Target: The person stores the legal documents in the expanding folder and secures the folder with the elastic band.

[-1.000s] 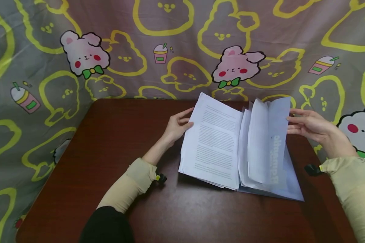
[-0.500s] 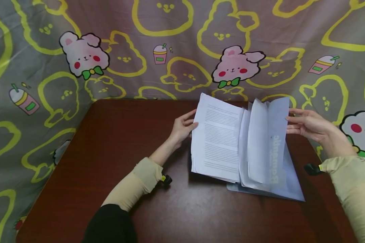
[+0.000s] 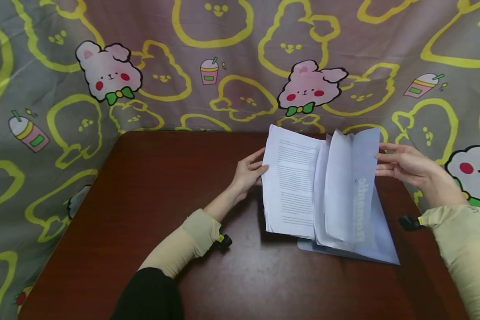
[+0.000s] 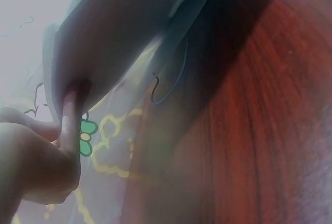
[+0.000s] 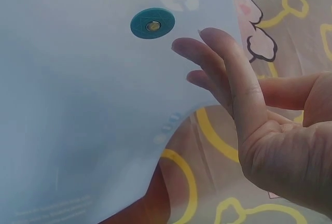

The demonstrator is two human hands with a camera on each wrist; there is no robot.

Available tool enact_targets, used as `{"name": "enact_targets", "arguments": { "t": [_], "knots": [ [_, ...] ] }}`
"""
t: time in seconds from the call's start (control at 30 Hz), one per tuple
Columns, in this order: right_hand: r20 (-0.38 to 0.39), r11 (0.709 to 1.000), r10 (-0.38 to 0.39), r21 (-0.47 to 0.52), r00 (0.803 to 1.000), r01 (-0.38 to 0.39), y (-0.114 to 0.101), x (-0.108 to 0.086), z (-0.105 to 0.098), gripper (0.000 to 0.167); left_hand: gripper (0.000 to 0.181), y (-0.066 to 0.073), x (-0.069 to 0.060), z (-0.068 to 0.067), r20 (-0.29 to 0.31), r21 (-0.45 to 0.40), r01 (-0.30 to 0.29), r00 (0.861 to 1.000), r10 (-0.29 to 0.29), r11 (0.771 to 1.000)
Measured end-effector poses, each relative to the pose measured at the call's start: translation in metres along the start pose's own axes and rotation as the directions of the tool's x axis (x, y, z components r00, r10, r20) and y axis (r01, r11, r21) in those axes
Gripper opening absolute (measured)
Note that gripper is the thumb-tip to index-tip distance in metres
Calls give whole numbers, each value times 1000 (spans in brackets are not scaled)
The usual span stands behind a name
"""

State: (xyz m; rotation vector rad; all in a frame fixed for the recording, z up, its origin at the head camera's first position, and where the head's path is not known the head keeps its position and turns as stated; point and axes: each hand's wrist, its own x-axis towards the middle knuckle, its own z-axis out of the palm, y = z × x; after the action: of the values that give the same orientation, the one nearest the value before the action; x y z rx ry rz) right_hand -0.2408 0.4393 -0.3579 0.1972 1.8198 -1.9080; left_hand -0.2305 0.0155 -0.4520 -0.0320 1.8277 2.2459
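Note:
A light-blue translucent document folder (image 3: 366,178) stands spread on the table, its lettering showing mirrored. Printed papers (image 3: 296,191) fan out from its left side, their left edge raised off the table. My left hand (image 3: 246,175) pinches that edge, thumb on the printed face and fingers behind; in the left wrist view a fingertip of this hand (image 4: 46,156) presses the underside. At the folder's right cover, my right hand (image 3: 408,164) holds the edge between thumb and fingers. The right wrist view has its fingers on the outer face near a teal round button (image 5: 140,24).
The dark red-brown wooden table (image 3: 172,186) extends left and in front of the folder. A patterned curtain (image 3: 232,49) hangs behind its back edge. A thin cord (image 4: 181,71) dangles beneath the papers in the left wrist view.
My left hand has moved right, carrying the papers' left edge toward the folder, so the stack looks narrower and more of the folder's lower left corner shows. The right hand has stayed put.

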Motion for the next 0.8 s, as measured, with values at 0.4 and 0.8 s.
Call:
{"name": "enact_targets", "arguments": {
  "t": [0.4,0.8],
  "knots": [
    [20,999,-24,47,1000,23,1,-1,-3,86,67,-4,-4,5,34,-9,17,999,-17,1000],
    [57,997,-34,77,998,29,5,-5,-10,87,73,-5,-7,8,118,34,-20,993,16,999]
  ]
}}
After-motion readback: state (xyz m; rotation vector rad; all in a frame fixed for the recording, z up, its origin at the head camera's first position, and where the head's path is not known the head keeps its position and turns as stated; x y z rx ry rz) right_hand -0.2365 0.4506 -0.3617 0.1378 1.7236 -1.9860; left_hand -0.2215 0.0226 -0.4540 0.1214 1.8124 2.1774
